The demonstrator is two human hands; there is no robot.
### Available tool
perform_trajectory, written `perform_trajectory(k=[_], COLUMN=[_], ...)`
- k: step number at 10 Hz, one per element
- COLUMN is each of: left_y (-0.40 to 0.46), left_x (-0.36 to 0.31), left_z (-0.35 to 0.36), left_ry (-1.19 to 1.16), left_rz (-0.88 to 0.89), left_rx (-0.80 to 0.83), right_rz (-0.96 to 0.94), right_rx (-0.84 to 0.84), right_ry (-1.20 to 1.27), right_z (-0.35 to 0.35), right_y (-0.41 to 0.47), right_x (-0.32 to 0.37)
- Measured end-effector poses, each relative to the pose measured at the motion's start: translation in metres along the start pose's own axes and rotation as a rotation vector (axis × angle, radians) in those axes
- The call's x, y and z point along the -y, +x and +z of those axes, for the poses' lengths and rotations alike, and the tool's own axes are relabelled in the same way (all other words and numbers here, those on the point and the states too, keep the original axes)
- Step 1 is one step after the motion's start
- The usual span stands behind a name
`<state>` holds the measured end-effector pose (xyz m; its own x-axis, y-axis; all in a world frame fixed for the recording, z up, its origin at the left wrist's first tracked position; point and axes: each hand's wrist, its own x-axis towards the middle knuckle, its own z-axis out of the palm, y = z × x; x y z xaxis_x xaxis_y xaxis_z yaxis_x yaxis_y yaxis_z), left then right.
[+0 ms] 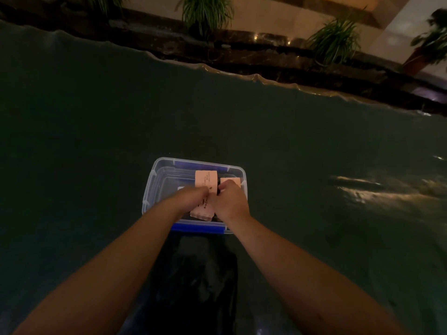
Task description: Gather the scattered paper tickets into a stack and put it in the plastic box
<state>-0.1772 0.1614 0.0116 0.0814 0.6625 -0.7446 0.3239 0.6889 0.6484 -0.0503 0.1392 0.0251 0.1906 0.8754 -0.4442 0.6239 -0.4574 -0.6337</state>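
both hands [193, 197] [231, 201] pinch pink tickets [205, 182] together, arms outstretched over the plastic box [151, 189].

One head-worn wide-angle view — looking forward and steeply down, close over a plastic box [154, 187], planters [206, 13] far beyond.

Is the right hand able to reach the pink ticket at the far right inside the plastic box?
Probably yes. The right hand is already over the open plastic box, just before that pink ticket; no lid and nothing else blocks it.
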Motion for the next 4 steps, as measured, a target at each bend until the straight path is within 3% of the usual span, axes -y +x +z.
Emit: perform_trajectory(k=[3, 4], left_y=[-0.008, -0.018], left_x=[-0.008, -0.016], left_z=[0.003, 0.004], left_ry=[-0.041, -0.035], left_rz=[-0.032, -0.007], left_rx=[-0.019, -0.137], right_rz=[-0.015, -0.041], right_rx=[0.023, 0.03], right_ry=[0.002, 0.026], right_z=[-0.021, -0.049], right_y=[-0.006, -0.018], right_x=[-0.007, -0.012])
